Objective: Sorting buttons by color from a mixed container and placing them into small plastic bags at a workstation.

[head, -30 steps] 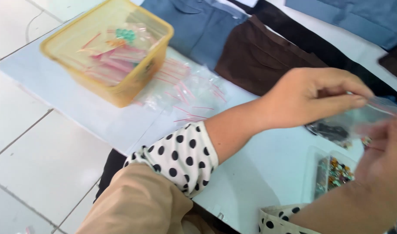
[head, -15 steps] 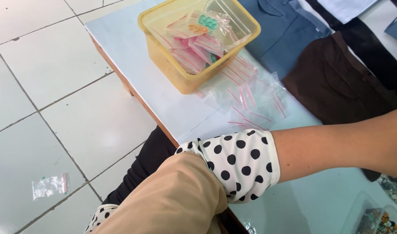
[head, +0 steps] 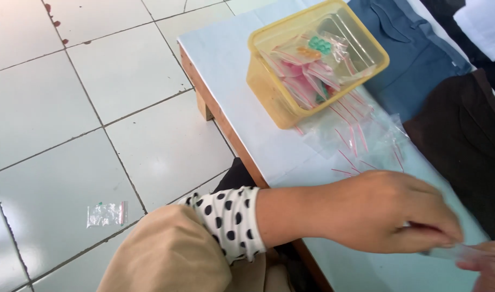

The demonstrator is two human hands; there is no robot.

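Observation:
My left hand (head: 388, 216) reaches across the pale table (head: 231, 70) from a polka-dot sleeve. Its fingertips pinch a small clear zip bag (head: 450, 251) at the lower right. My right hand (head: 488, 266) shows only partly at the bottom right corner, with its fingers on the other end of the same bag. What is inside the bag cannot be made out. Just beyond my left hand lies a loose pile of empty clear zip bags with red strips (head: 361, 135).
A yellow plastic tub (head: 269, 92) of filled little bags stands at the table's far end. A blue garment (head: 415, 54) and a brown garment (head: 463, 140) lie along the right side. One small bag (head: 107, 213) lies on the tiled floor at left.
The view has swung left and down, showing more floor. My left hand, out of frame half a second ago, is in view again pinching the clear bag together with the right hand.

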